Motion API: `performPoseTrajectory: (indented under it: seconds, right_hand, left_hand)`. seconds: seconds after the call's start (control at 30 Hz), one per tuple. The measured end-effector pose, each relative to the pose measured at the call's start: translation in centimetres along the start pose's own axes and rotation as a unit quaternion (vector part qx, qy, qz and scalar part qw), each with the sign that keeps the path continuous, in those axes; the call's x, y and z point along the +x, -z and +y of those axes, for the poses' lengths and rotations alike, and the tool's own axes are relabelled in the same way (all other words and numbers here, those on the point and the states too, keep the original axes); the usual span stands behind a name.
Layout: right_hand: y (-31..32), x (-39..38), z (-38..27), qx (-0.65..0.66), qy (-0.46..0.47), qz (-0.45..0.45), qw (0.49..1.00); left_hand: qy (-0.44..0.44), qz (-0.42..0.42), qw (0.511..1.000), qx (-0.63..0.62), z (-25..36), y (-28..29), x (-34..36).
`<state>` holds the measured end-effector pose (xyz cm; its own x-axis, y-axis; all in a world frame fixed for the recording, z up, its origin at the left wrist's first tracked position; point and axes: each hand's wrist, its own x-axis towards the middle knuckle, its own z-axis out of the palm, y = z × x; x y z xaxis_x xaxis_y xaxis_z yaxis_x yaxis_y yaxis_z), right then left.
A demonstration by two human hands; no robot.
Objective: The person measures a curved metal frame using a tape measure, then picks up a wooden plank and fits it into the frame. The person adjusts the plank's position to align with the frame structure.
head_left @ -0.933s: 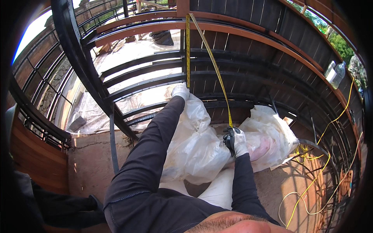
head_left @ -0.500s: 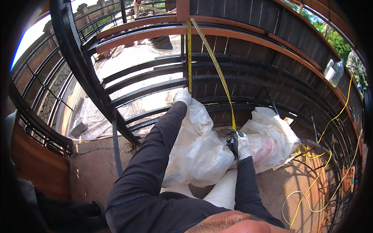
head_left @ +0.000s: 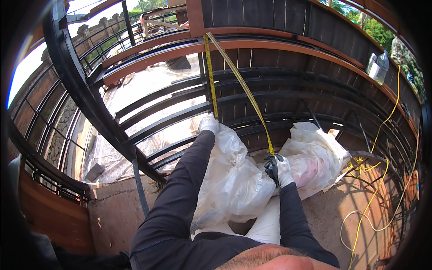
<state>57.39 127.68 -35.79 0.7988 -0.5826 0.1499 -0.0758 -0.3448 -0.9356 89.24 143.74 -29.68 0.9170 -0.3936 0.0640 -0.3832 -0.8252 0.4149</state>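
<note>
A yellow tape measure (head_left: pixel 210 76) hangs looped over the brown rail at top centre. My left hand (head_left: pixel 209 123), in a white glove, is closed at the lower end of the straight strand, beside the black metal rails (head_left: pixel 163 114). My right hand (head_left: pixel 278 170), in a white glove with black fingers, is closed on the lower end of the slanting strand; what else lies in its grip is hidden. Crumpled translucent plastic sheeting (head_left: pixel 229 180) lies under and around both hands, with a pinkish shape under its right part.
A curved black post (head_left: pixel 85 103) rises at the left. Plastic bottles (head_left: pixel 381 67) rest on the upper right rail. Yellow cords (head_left: pixel 373 191) hang and coil at the right near metal bars. A wooden panel (head_left: pixel 51 216) stands lower left. Beyond the rails lies a sheeted surface (head_left: pixel 130 92).
The view has shifted, so the upper rails and both hands sit somewhat lower in the picture. Both hands still grip the tape; their position along it looks about the same.
</note>
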Motion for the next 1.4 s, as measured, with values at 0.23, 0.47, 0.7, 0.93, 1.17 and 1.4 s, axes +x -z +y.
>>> performPoseTrajectory:
  seconds: [0.23, 0.47, 0.7, 0.93, 1.17, 1.4]
  right_hand:
    - [0.6, 0.3, 2.0, -0.194, 0.151, 0.018, 0.969]
    - [0.7, 0.1, 1.2, -0.148, 0.094, 0.006, 0.985]
    - [0.7, -0.1, 0.9, -0.183, 0.124, 0.021, 0.975]
    - [0.8, 0.2, 1.4, -0.098, 0.047, 0.021, 0.994]
    - [0.5, -0.6, -1.8, -0.318, 0.22, 0.036, 0.921]
    - [0.5, -0.5, -0.7, -0.103, 0.021, 0.006, 0.994]
  left_hand:
    - [0.006, 0.003, 0.999, -0.034, -0.7, -1.4, 1.2]
    - [0.003, -0.019, 0.999, -0.039, -0.7, -1.2, 1.1]
    - [-0.015, -0.02, 0.999, -0.025, -1.0, -1.1, 1.3]
    - [-0.017, -0.018, 0.999, -0.033, -0.4, -0.8, 1.0]
    - [-0.02, -0.013, 0.999, -0.023, -1.3, -1.0, 1.3]
    - [-0.01, 0.001, 1.0, -0.027, -0.7, -1.3, 1.2]
